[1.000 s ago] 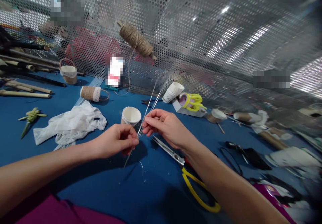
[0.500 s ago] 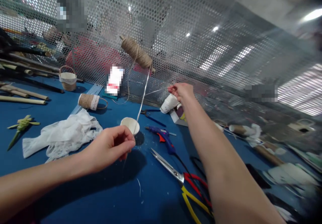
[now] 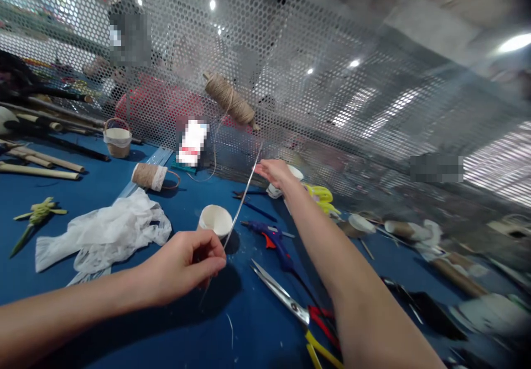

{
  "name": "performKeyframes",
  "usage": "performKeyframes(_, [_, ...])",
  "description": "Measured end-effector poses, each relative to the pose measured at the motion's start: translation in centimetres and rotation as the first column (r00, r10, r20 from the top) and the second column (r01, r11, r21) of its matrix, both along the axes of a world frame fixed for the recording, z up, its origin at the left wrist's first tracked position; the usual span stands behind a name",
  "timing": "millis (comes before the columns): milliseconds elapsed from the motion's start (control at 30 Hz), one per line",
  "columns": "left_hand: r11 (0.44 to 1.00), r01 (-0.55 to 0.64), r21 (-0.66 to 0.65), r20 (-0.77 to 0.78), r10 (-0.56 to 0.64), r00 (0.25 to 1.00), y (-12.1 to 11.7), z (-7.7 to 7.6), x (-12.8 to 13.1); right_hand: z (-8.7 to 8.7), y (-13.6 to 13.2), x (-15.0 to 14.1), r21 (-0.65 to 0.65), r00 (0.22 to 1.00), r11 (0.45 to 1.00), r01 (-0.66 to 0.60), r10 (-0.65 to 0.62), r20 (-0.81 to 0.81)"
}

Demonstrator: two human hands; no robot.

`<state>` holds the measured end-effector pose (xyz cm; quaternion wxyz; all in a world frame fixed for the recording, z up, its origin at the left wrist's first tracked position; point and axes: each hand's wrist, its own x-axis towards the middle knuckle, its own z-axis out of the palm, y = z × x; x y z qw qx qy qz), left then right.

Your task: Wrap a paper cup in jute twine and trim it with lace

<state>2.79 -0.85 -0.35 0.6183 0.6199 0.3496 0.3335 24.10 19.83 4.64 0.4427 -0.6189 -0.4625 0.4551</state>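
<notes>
My left hand (image 3: 186,266) is closed in a pinch around a long, thin, shiny pale strip (image 3: 244,195), which slants up and away. The strip's lower end trails faintly below the fingers. My right hand (image 3: 274,172) reaches forward, its fingers drawn together at the upper part of the strip. Just behind my left fingers stands a small white cup (image 3: 215,219), partly hidden by them. Scissors (image 3: 282,291) with red and yellow handles and a blue glue gun (image 3: 271,242) lie to the right of that hand.
White lace cloth (image 3: 120,230), a tipped twine-wrapped basket (image 3: 149,176) and an upright small basket (image 3: 117,141) are at left, near several sticks (image 3: 45,172). A twine spool (image 3: 228,100) hangs on the perforated metal screen (image 3: 315,103). Yellow gloves (image 3: 321,196) lie beyond my right forearm.
My right hand has come left and lower, towards the strip. The strip leans further right. My left hand keeps its pinch; the whole view has shifted slightly.
</notes>
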Motion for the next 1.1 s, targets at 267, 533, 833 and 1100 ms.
performKeyframes(267, [0.991,0.036,0.127,-0.079,-0.026,0.996,0.0,-0.4,0.0,0.7,-15.3,-2.5,-0.058,0.867,0.865,-0.498,0.495,-0.064])
performKeyframes(533, [0.699,0.022,0.715,-0.150,0.122,0.981,-0.4,-0.1,-0.1,2.1,-23.3,-5.0,0.476,0.817,0.707,-0.524,0.258,0.516])
performKeyframes(833, [0.769,0.219,0.600,-0.479,0.127,0.869,0.1,-0.9,-0.9,-0.4,-23.5,-4.7,0.488,0.792,0.746,-0.454,0.088,0.604])
performKeyframes(1100, [0.597,0.672,0.437,-0.826,-0.030,0.563,-5.0,-2.8,0.9,-1.0,-22.2,-3.6,0.427,0.851,0.819,-0.383,0.134,0.507])
